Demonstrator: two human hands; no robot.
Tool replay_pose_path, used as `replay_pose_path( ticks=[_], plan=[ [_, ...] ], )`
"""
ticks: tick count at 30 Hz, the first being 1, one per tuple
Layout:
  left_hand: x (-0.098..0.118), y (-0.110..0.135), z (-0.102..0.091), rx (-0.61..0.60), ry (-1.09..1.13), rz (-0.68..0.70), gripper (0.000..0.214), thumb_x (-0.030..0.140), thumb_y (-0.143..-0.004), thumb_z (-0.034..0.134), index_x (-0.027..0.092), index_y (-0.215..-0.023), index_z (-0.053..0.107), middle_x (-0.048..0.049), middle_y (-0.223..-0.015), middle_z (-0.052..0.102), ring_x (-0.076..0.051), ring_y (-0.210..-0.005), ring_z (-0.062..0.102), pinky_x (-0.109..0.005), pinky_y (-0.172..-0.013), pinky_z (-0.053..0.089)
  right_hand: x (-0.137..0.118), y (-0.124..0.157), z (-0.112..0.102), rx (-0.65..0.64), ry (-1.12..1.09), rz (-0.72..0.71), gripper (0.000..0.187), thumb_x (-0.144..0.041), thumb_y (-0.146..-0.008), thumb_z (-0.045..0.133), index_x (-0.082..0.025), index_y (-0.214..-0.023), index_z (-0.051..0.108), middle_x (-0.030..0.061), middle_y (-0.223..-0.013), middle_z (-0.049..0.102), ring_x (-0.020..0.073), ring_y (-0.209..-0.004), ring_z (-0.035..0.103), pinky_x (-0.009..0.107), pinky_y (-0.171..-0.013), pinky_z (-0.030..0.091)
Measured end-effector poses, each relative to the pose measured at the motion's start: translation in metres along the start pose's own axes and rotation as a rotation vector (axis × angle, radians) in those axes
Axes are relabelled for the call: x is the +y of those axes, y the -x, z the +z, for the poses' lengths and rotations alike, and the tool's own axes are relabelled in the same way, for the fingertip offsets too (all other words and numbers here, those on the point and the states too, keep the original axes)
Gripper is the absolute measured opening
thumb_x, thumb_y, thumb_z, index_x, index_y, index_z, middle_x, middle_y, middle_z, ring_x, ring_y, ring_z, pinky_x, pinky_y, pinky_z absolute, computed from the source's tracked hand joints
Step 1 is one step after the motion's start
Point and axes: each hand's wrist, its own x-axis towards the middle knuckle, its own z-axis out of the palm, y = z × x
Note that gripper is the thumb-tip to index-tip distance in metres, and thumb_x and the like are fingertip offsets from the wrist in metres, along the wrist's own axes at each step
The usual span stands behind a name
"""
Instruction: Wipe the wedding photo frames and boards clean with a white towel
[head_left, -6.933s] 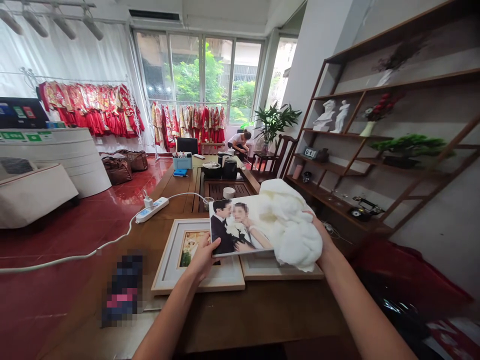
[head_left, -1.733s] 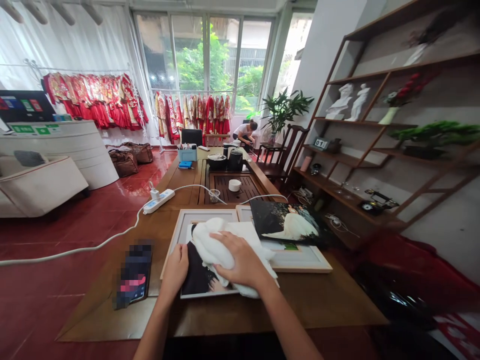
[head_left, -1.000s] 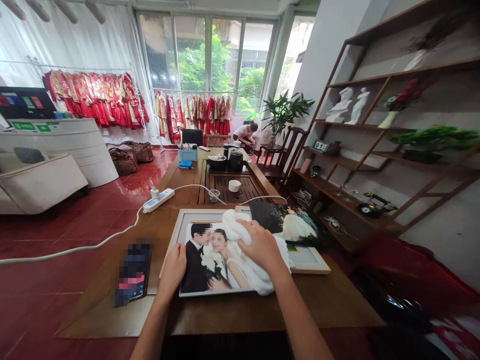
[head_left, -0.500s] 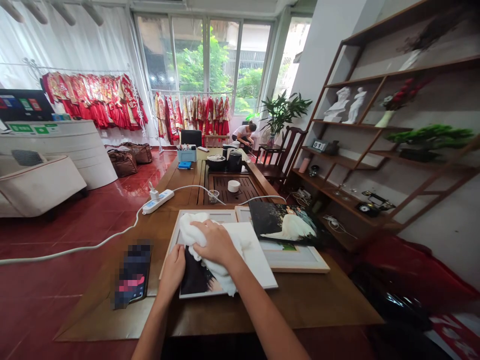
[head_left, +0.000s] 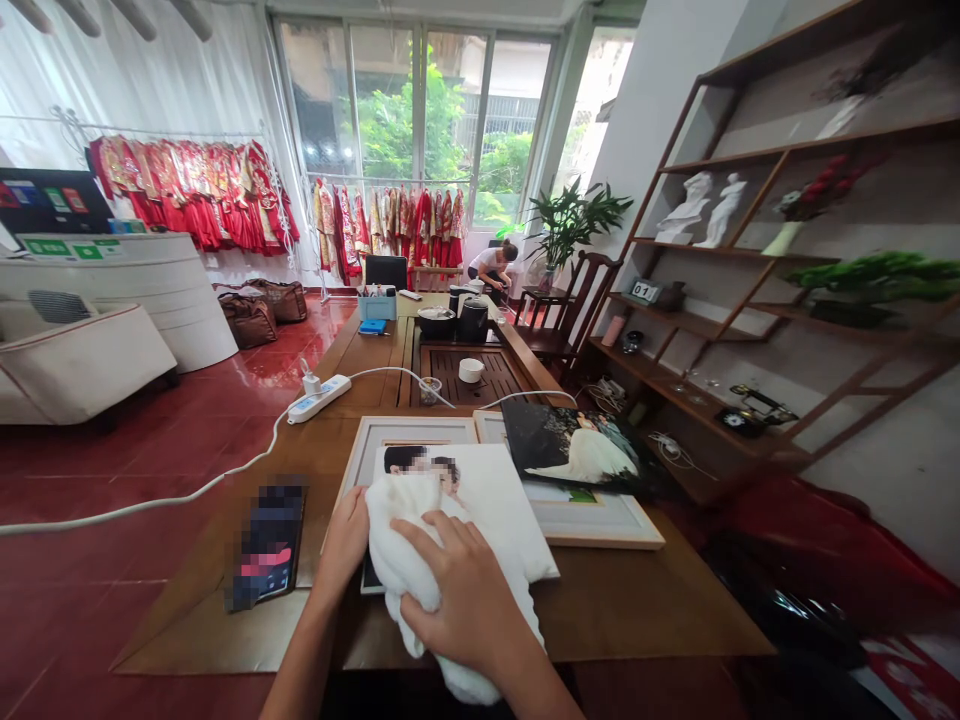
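White cloth [head_left: 397, 515] has been moved, compared w/ a moment before, from the upper left part of the photo panel [head_left: 504, 505] toward its near edge, so the tops of 2 pictured heads are now uncovered. By the R hand [head_left: 469, 590] the cloth is held from above, w/ fingers spread and bent into it; part of it is hung over the panel's near edge. By the L hand [head_left: 346, 530] the panel's left edge is held; fingers underneath are hidden. The panel is laid partly over the left frame [head_left: 375, 430], on the brown table [head_left: 637, 600]. Partly on the right frame [head_left: 600, 525] a dark picture [head_left: 577, 455] is placed. Phone [head_left: 281, 560] is seen left of the L hand, power strip [head_left: 319, 398] farther back.
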Motion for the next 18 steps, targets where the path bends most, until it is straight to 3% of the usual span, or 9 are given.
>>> replay_pose_path(
  ticks=[6, 18],
  plan=[
    [-0.008, -0.007, 0.002, 0.027, -0.071, 0.017, 0.031, 0.04, -0.081, 0.038, 0.02, -0.078, 0.062, -0.0064, -0.086, 0.068, -0.023, -0.086, 0.06, -0.033, -0.08, 0.044, 0.017, 0.009, -0.008, 0.038, 0.02, 0.033, 0.065, -0.031, -0.071, 0.057, -0.042, -0.134, 0.043, 0.0023, -0.122, 0.051, 0.0237, -0.112, 0.047, 0.038, -0.098, 0.033],
    [-0.01, -0.009, 0.002, 0.05, -0.11, -0.01, 0.03, 0.038, -0.079, 0.04, 0.02, -0.079, 0.064, -0.0061, -0.087, 0.07, -0.023, -0.087, 0.063, -0.032, -0.077, 0.046, 0.095, 0.036, -0.044, 0.215, 0.104, 0.275, 0.055, -0.028, -0.077, 0.051, -0.034, -0.132, 0.047, 0.0023, -0.114, 0.056, 0.0218, -0.102, 0.056, 0.035, -0.086, 0.044]
  ],
)
